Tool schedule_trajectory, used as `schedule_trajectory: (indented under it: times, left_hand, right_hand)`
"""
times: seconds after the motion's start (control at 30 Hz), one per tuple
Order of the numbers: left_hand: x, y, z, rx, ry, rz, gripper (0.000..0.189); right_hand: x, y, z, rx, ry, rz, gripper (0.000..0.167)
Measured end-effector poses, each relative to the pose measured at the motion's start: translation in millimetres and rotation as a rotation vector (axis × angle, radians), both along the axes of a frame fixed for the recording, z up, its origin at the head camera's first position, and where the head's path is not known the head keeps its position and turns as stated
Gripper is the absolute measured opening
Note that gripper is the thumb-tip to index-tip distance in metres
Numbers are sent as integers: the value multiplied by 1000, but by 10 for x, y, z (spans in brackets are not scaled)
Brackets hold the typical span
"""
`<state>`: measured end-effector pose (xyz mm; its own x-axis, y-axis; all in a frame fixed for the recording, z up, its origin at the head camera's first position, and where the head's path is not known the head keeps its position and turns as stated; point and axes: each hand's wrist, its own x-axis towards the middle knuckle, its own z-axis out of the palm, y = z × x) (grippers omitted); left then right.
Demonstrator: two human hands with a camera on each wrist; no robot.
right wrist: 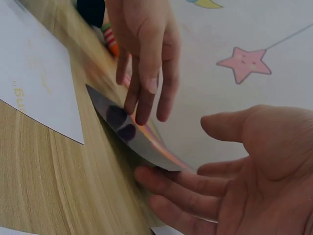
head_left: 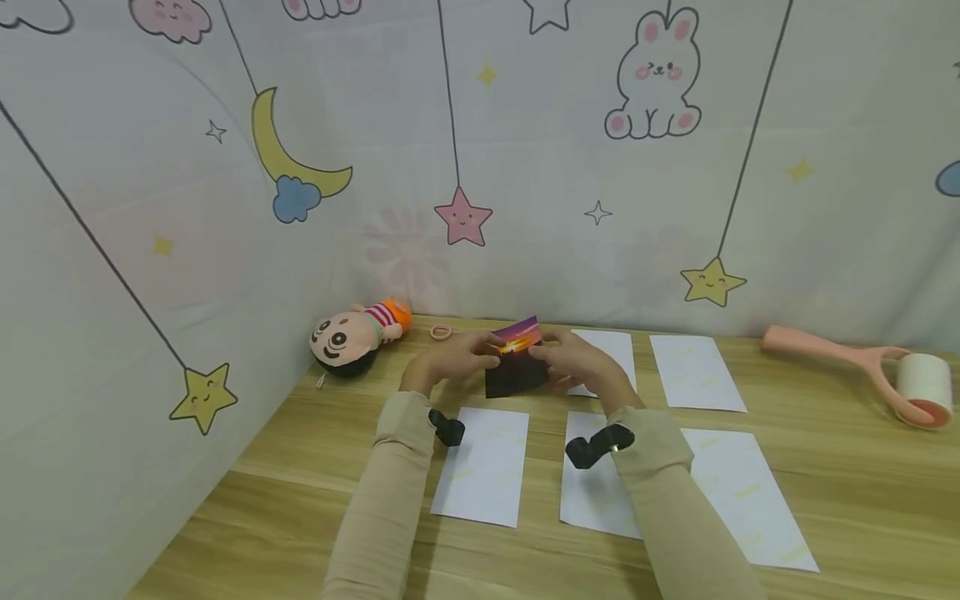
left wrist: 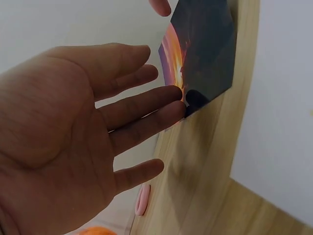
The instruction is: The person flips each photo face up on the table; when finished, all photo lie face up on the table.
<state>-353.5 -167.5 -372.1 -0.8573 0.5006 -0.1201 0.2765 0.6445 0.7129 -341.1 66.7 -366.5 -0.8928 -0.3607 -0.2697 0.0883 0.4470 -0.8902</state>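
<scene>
A glossy photo print of a fiery sunset over a dark lower part stands bowed near the back of the table, between both hands. My left hand is at its left side. In the left wrist view, that hand's fingers are extended, two fingertips meet the print, and the thumb is off it. The right hand is at the print's right side. Its fingers reach nearly straight to the print's edge in the right wrist view, with the thumb raised away from it.
Several white sheets with faint yellow marks, one at front left, another at back right, lie around the forearms. A doll and a pink ring are at back left. A pink-handled lint roller lies far right. A printed curtain backs the table.
</scene>
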Motion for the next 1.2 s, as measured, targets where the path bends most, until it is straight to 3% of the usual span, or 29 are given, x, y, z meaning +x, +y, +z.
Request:
schedule_trajectory:
  times: [0.27, 0.47, 0.6, 0.77, 0.87, 1.03, 1.2]
  left_hand:
    - [-25, -3, -22, -107, 59, -4, 42]
    - [-35, 1, -33, -190, 130, -54, 40]
    - [-29, 0, -25, -199, 135, -69, 40]
    - [-25, -11, 3, -199, 124, -50, 40]
    - [-37, 2, 40, -178, 153, -38, 38]
    - [-50, 81, 42, -159, 213, -67, 34]
    - [-11, 108, 2, -156, 178, -51, 22]
  right_hand:
    - [7, 51, 2, -15, 0, 41, 64]
    - [16, 71, 13, -16, 5, 71, 66]
    - [14, 77, 18, -10, 13, 84, 66]
    - [2, 87, 30, 11, 29, 110, 69]
    - [-10, 112, 44, 21, 55, 121, 69]
    - [-37, 178, 1, 85, 102, 119, 51]
    - [-42, 173, -22, 169, 210, 122, 28]
